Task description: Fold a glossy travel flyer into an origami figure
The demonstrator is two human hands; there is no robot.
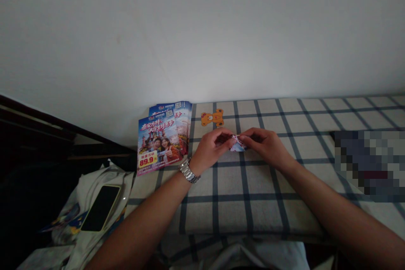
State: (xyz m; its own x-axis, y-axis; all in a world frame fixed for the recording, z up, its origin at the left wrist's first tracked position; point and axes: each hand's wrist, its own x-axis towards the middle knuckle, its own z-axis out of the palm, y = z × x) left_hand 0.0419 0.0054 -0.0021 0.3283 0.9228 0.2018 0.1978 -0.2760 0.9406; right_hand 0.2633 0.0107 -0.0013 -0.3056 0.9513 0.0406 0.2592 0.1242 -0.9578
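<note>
My left hand (211,148) and my right hand (265,144) meet over a checked cloth (247,185). Both pinch a small folded piece of printed paper (238,144) between their fingertips, just above the cloth. The paper looks pink and light blue, and my fingers hide part of it. A metal watch (189,171) sits on my left wrist.
A stack of colourful flyers (163,140) lies left of my hands by the white wall. An orange bear figure (212,117) shows on the cloth behind my hands. A phone (100,207) rests on a bag at lower left. A blurred patch (368,164) covers the right.
</note>
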